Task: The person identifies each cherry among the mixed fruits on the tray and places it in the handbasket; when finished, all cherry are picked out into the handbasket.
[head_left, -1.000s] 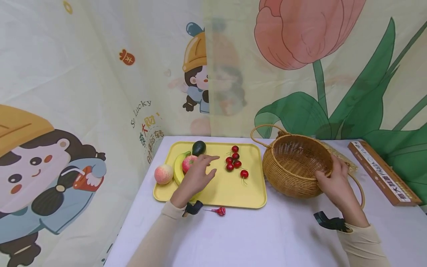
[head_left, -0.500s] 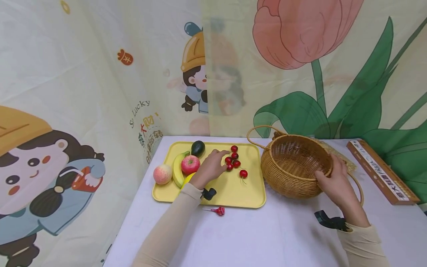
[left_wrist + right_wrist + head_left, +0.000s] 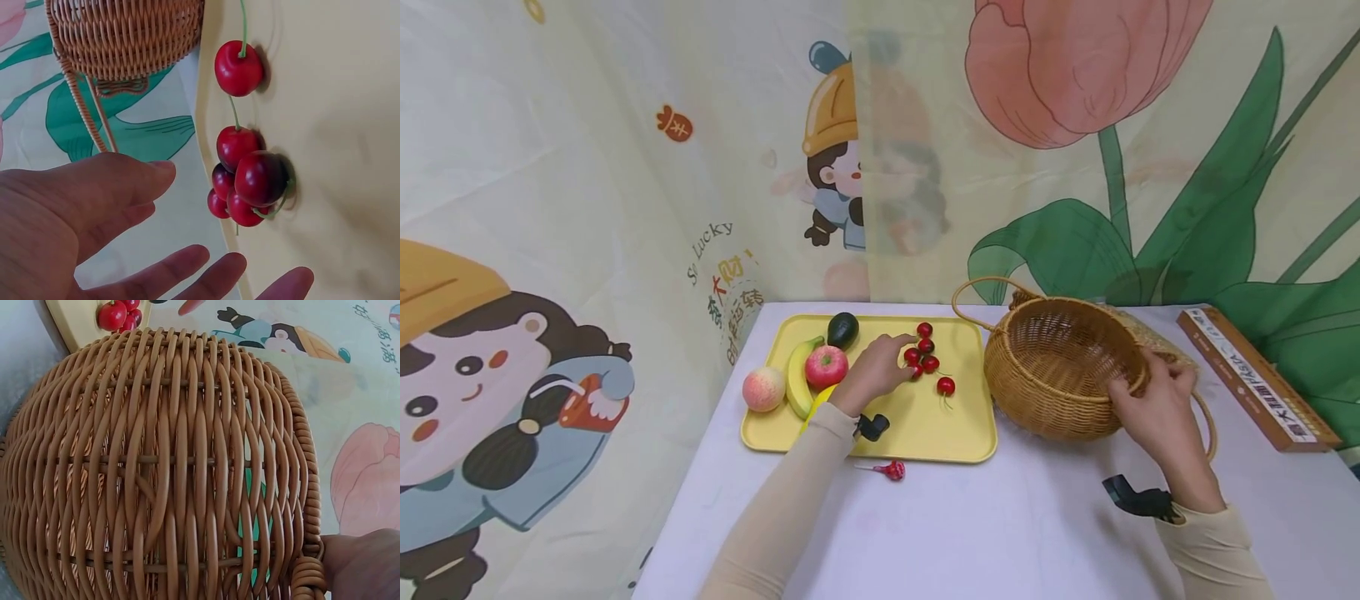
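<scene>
My left hand (image 3: 874, 372) is over the yellow tray (image 3: 880, 442), just left of several red cherries (image 3: 930, 364). In the left wrist view its thumb and fingers (image 3: 209, 275) are spread apart, with nothing between them, and the cherry cluster (image 3: 257, 178) lies beyond the fingertips. My right hand (image 3: 1157, 408) grips the near right rim of a woven wicker basket (image 3: 1052, 408), thumb outside and the other fingers partly hidden. The basket stands right of the tray, tilted a little, its mouth toward me. The right wrist view is filled by the wicker wall (image 3: 181, 456).
On the tray's left side lie a peach (image 3: 763, 389), a banana (image 3: 797, 375), a red apple (image 3: 826, 367), an avocado (image 3: 843, 331) and a yellow fruit partly hidden by my wrist. A lollipop (image 3: 892, 470) lies before the tray. A pasta box (image 3: 1255, 379) lies far right.
My left hand has moved right, from over the apple to beside the cherries, and then stayed nearly still. The right hand keeps its hold on the basket.
</scene>
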Available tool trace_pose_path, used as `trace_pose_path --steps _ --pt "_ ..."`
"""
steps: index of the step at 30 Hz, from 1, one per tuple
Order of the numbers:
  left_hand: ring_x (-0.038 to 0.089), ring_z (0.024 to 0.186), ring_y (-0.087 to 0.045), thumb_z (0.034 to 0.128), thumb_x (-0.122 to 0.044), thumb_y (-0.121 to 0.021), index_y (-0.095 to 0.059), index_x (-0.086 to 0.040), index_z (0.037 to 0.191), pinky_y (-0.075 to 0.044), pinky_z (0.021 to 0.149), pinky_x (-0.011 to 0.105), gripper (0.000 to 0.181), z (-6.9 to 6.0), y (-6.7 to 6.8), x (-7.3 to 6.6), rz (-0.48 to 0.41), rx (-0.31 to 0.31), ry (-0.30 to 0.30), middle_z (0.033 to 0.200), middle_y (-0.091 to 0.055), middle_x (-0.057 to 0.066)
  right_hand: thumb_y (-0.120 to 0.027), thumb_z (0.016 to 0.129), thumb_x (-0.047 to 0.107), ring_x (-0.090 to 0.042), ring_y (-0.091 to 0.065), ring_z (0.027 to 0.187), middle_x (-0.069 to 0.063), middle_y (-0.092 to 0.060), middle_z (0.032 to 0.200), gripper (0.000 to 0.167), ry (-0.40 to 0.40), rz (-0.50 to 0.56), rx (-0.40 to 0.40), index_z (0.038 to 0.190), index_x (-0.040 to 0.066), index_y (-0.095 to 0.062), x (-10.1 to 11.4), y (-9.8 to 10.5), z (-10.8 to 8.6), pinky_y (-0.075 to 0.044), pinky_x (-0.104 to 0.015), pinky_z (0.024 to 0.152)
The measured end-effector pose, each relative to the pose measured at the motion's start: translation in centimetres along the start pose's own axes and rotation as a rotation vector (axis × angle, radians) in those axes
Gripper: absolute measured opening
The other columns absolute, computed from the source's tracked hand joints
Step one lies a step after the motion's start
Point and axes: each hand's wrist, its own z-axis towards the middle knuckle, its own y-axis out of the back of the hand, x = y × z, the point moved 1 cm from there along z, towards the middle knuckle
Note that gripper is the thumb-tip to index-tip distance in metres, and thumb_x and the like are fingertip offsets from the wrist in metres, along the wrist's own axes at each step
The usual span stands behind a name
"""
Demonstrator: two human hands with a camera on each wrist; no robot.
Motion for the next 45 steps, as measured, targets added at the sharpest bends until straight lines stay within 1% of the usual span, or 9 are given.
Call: trace_pose_path --steps 6,9,13,16,21,24,29,36,45 --pt "0.039 0.135 -0.059 0.0984 -0.015 -0.076 -0.057 -0.010 0.154 -0.052 0.113 0.051 0.059 0.6 -0.2 0.0 -0.037 0.047 0.034 0.148 -0.064 0.020 -0.049 0.106 0.035 -0.074 -0.039 0.131 -0.050 -0.011 0.159 0.084 0.035 -0.024 0.036 0.167 -0.007 -0.009 -0.6 0.3 0.2 -0.049 -0.080 0.093" --pt "0.040 0.138 -0.057 0.0985 -0.014 -0.075 -0.056 -0.010 0.155 -0.050 0.115 0.051 0.059 1.1 -0.4 0.3 -0.016 0.061 0.018 0.147 -0.065 0.020 -0.047 0.109 0.045 -0.073 -0.035 0.137 -0.049 -0.011 0.159 0.088 0.040 -0.032 0.072 0.168 -0.004 -0.006 -1.0 0.6 0.2 -0.048 -0.080 0.095" --pt "0.040 0.140 -0.057 0.0983 -0.013 -0.075 -0.057 -0.008 0.153 -0.047 0.120 0.049 0.058 1.9 -0.9 0.4 0.024 0.084 -0.010 0.145 -0.067 0.020 -0.045 0.109 0.057 -0.073 -0.029 0.143 -0.047 -0.008 0.162 0.094 0.043 -0.023 0.109 0.170 0.000 -0.002 -1.5 1.1 0.3 -0.047 -0.080 0.097" --pt "0.039 0.138 -0.059 0.0973 -0.011 -0.075 -0.060 -0.007 0.150 -0.049 0.118 0.048 0.055 2.3 -1.0 0.3 0.052 0.090 -0.024 0.142 -0.069 0.019 -0.045 0.108 0.059 -0.074 -0.026 0.144 -0.047 -0.004 0.164 0.096 0.048 -0.003 0.129 0.170 0.001 0.000 -1.5 1.1 0.4 -0.047 -0.079 0.097" --pt "0.036 0.125 -0.065 0.0942 -0.007 -0.076 -0.066 -0.006 0.143 -0.054 0.110 0.046 0.050 2.8 -1.3 0.1 0.102 0.079 -0.048 0.134 -0.073 0.017 -0.046 0.109 0.055 -0.075 -0.025 0.144 -0.047 -0.003 0.164 0.094 0.056 0.016 0.134 0.170 0.001 0.000 -1.5 1.0 0.4 -0.047 -0.077 0.098" --pt "0.036 0.124 -0.065 0.0944 -0.008 -0.075 -0.068 -0.006 0.140 -0.053 0.111 0.045 0.046 3.1 -1.4 0.2 0.141 0.076 -0.057 0.129 -0.074 0.017 -0.047 0.110 0.052 -0.074 -0.025 0.144 -0.046 -0.005 0.164 0.092 0.051 0.025 0.124 0.170 0.001 0.000 -1.4 1.0 0.3 -0.047 -0.076 0.098" --pt "0.034 0.125 -0.062 0.0963 -0.009 -0.075 -0.068 -0.007 0.138 -0.053 0.110 0.043 0.042 3.3 -1.8 0.3 0.173 0.089 -0.040 0.128 -0.074 0.016 -0.049 0.110 0.050 -0.073 -0.024 0.146 -0.044 -0.006 0.164 0.091 0.040 0.048 0.125 0.171 0.003 0.000 -1.2 0.9 0.0 -0.048 -0.074 0.099" --pt "0.030 0.113 -0.060 0.0952 -0.008 -0.074 -0.071 -0.007 0.133 -0.054 0.102 0.040 0.038 3.4 -1.9 0.3 0.183 0.084 -0.053 0.121 -0.072 0.016 -0.049 0.110 0.050 -0.072 -0.023 0.147 -0.043 -0.004 0.166 0.091 0.037 0.054 0.129 0.171 0.003 0.001 -1.4 0.9 -0.1 -0.047 -0.074 0.099" --pt "0.027 0.108 -0.058 0.0954 -0.010 -0.077 -0.071 -0.006 0.132 -0.054 0.102 0.039 0.038 3.3 -1.9 0.5 0.150 0.107 -0.052 0.124 -0.066 0.017 -0.050 0.109 0.053 -0.071 -0.024 0.148 -0.045 -0.006 0.165 0.095 0.090 0.034 0.158 0.170 0.001 0.001 -1.8 1.4 0.1 -0.048 -0.075 0.098"
